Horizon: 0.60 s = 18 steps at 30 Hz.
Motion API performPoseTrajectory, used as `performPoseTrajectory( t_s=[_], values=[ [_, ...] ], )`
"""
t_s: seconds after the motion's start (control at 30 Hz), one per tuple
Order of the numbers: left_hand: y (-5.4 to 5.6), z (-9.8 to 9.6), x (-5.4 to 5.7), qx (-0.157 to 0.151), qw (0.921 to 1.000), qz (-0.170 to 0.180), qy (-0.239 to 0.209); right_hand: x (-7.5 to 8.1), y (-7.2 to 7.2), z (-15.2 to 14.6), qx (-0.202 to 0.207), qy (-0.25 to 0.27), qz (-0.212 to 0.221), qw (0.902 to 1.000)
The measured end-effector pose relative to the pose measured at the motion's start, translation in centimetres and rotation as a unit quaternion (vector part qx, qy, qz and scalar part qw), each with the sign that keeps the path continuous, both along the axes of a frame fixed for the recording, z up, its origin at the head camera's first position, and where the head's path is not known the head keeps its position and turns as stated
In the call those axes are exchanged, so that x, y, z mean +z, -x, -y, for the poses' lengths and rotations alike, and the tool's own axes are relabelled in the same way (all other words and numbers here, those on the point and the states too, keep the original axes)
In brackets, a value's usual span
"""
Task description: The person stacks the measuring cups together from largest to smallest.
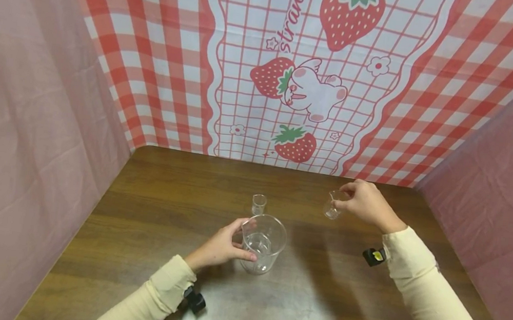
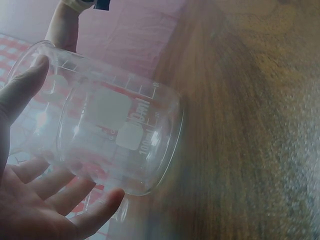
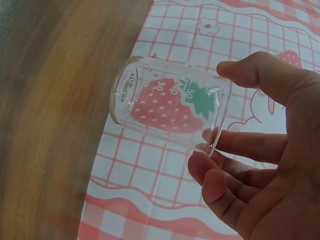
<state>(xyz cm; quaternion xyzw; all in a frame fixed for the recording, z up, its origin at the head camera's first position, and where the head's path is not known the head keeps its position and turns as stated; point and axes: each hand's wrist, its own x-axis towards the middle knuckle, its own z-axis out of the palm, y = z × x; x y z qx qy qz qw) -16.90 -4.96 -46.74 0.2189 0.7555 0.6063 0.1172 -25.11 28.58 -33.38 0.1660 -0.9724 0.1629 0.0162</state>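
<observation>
My left hand (image 1: 220, 244) grips a large clear glass beaker (image 1: 277, 247) from its left side, thumb in front and fingers behind. Inside it shows a second round edge, perhaps a smaller beaker nested there. White measuring marks run along the large beaker (image 2: 150, 135) in the left wrist view. At the right, my right hand (image 1: 365, 204) pinches a small glass beaker (image 1: 331, 211) by its rim, between thumb and fingertips. This beaker (image 3: 165, 107) carries white marks and looks empty. Another tiny beaker (image 1: 259, 205) stands upright just behind the large one.
A brown wood-grain table (image 1: 154, 212) lies under everything. At its back edge hangs a red-and-white checked cloth (image 1: 172, 69) with strawberries. Pink curtains (image 1: 34, 107) flank both sides. Each wrist carries a small black camera (image 1: 373, 257).
</observation>
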Motion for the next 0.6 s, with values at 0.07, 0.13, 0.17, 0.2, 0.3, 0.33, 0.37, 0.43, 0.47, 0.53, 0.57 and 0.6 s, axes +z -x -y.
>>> performPoseTrajectory(
  t_s=[0.07, 0.13, 0.17, 0.2, 0.3, 0.33, 0.37, 0.43, 0.47, 0.53, 0.57, 0.6],
  values=[
    [0.00, -0.02, -0.04, 0.000, 1.0000, 0.000, 0.000, 0.10, -0.04, 0.10, 0.000, 0.001, -0.001, 1.0000],
    [-0.01, -0.03, -0.05, 0.001, 1.0000, -0.001, 0.000, 0.21, -0.09, 0.21, -0.001, 0.003, -0.001, 1.0000],
    [0.00, -0.03, -0.04, 0.002, 1.0000, -0.001, -0.001, 0.26, -0.13, 0.27, -0.001, 0.004, -0.002, 1.0000],
    [0.00, -0.03, -0.06, 0.002, 1.0000, -0.001, -0.001, 0.33, -0.18, 0.34, -0.001, 0.005, -0.003, 1.0000],
    [0.01, 0.00, 0.00, 0.002, 1.0000, -0.004, -0.001, 0.48, -0.31, 0.53, 0.001, 0.011, -0.008, 0.9999],
    [0.01, 0.02, 0.03, 0.002, 1.0000, -0.005, -0.001, 0.53, -0.36, 0.60, 0.002, 0.012, -0.011, 0.9999],
    [0.00, 0.03, 0.07, 0.002, 1.0000, -0.004, -0.001, 0.55, -0.37, 0.64, 0.004, 0.013, -0.014, 0.9998],
    [-0.02, 0.02, 0.12, 0.003, 1.0000, -0.004, -0.001, 0.62, -0.43, 0.77, 0.006, 0.015, -0.019, 0.9997],
    [-0.03, 0.01, 0.12, 0.003, 1.0000, -0.003, -0.001, 0.64, -0.45, 0.82, 0.007, 0.016, -0.022, 0.9996],
    [-0.03, -0.02, 0.07, 0.003, 1.0000, -0.001, -0.001, 0.68, -0.51, 0.91, 0.008, 0.015, -0.026, 0.9995],
    [-0.03, -0.04, 0.05, 0.003, 1.0000, -0.001, -0.001, 0.70, -0.55, 0.95, 0.009, 0.015, -0.028, 0.9995],
    [-0.03, -0.05, 0.01, 0.003, 1.0000, -0.001, 0.000, 0.74, -0.60, 1.00, 0.009, 0.014, -0.031, 0.9994]
  ],
)
